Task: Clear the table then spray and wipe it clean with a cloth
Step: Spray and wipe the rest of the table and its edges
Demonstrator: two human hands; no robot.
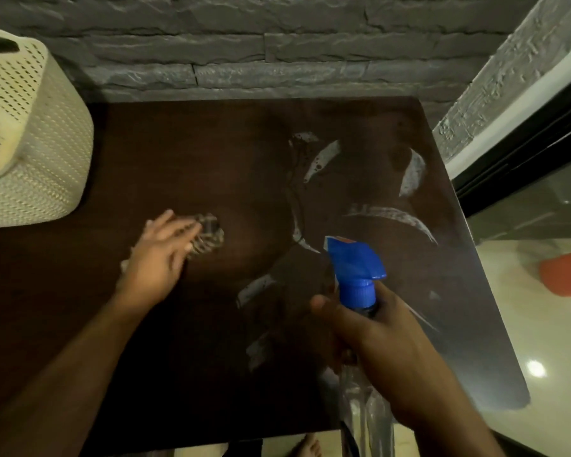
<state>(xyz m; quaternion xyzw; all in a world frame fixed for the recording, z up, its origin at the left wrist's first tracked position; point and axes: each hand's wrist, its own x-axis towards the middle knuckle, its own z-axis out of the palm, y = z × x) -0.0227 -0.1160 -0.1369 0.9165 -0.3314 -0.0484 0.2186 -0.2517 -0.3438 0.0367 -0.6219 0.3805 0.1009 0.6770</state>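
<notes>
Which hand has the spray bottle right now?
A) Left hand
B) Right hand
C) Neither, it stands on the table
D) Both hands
B: the right hand has its grip curled around the neck of the spray bottle below the blue trigger head, held above the table, while the left hand presses the cloth on the tabletop.

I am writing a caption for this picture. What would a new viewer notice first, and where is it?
The bright blue trigger head of the spray bottle stands out first, held by the right hand at lower centre-right. Next come the pale wet streaks on the right half of the dark wooden table. At centre-left, the left hand presses a patterned cloth; a cream perforated basket stands far left.
</notes>
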